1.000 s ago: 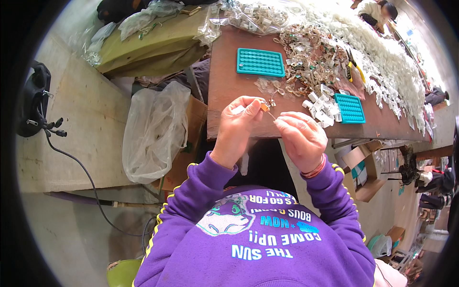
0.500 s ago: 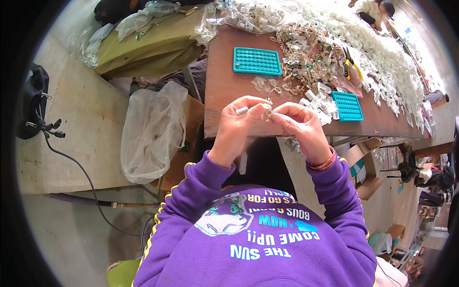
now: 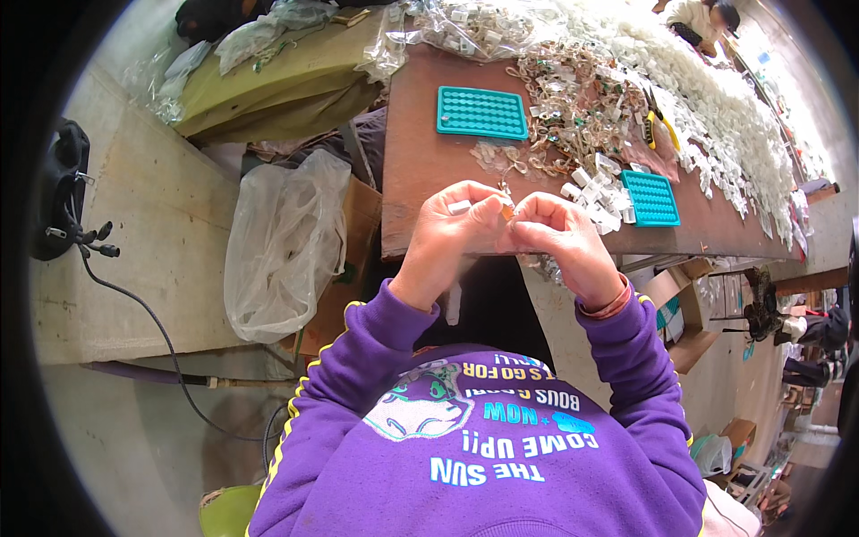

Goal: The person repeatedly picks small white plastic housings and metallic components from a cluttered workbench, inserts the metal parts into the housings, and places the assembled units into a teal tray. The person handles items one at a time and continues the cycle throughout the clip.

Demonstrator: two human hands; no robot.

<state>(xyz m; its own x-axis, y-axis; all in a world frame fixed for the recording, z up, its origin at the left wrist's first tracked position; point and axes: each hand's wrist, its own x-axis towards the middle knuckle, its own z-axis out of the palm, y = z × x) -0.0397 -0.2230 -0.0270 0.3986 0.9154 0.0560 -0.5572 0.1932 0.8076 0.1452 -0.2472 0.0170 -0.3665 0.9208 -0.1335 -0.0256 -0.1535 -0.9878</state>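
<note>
Over the front edge of the table, my left hand and my right hand meet with their fingertips pinched together. Between them is a small part with an orange patch, mostly covered by the fingers; its exact kind is too small to tell. A little white block also rests in my left hand, by the curled fingers. Just beyond my right hand lies a pile of white plastic blocks. Behind both hands spreads a heap of small cable-like parts with loops.
Two teal trays with small cells lie on the brown table: one at the back left, one at the right. Yellow-handled pliers rest by the heap. White pieces cover the far right. A plastic bag hangs left. Another person sits far right.
My fingers have shifted slightly around the small part, and an orange patch on it now shows. The white block in my left hand has moved a little to the right.
</note>
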